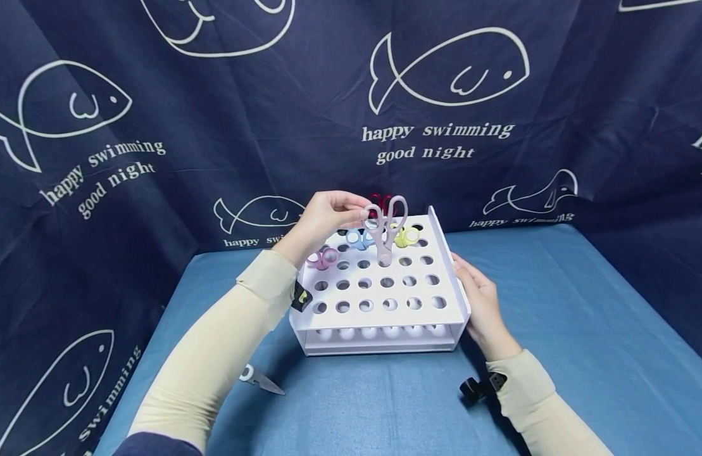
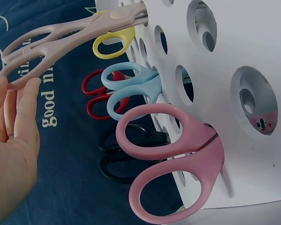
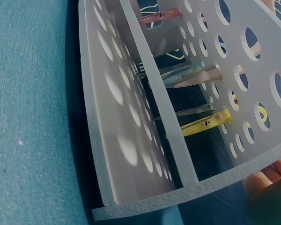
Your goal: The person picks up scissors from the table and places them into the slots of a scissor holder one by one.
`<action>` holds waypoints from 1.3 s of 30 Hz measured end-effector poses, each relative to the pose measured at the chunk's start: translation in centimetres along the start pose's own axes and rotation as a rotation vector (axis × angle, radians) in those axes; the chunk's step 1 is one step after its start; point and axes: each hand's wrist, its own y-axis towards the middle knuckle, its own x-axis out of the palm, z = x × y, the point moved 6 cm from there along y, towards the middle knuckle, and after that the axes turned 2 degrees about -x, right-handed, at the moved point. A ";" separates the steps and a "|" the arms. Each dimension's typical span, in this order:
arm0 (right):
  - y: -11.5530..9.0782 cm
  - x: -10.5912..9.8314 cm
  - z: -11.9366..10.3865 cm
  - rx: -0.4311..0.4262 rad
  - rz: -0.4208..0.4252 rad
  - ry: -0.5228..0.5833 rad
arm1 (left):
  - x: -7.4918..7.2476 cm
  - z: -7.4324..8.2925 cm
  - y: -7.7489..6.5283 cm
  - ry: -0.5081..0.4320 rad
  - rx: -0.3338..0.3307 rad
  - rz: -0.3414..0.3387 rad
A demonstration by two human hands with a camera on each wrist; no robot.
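My left hand (image 1: 330, 218) pinches one handle loop of the pale mauve scissors (image 1: 385, 254). They stand handles up, with their blades down in a hole of the white rack (image 1: 379, 320). On the rack's right side, my right hand (image 1: 483, 304) grips the side panel. Other scissors sit in holes around the mauve pair: pink scissors (image 2: 208, 154) at the left, light blue scissors (image 2: 150, 89), yellow scissors (image 1: 407, 236) and red scissors (image 1: 376, 206) further back. Black scissors (image 2: 154, 137) show behind the pink ones in the left wrist view.
A white-handled tool with a pointed blade (image 1: 269, 384) lies on the blue tabletop (image 1: 351, 411), partly hidden by my left forearm. Behind the rack hangs a dark blue curtain (image 1: 316, 126) with fish drawings. A lower shelf (image 3: 114, 108) runs under the rack's perforated top.
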 end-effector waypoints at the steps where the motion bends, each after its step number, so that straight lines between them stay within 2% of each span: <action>1: 0.0 0.0 0.0 0.000 0.001 -0.001 | 0.0 0.0 0.0 -0.003 0.002 -0.001; 21: -0.1 0.0 0.0 0.014 0.010 -0.001 | 0.1 0.1 -0.1 0.006 0.006 -0.018; 39: -0.1 0.0 0.1 0.025 0.020 -0.005 | -0.1 0.1 -0.1 0.018 -0.025 -0.049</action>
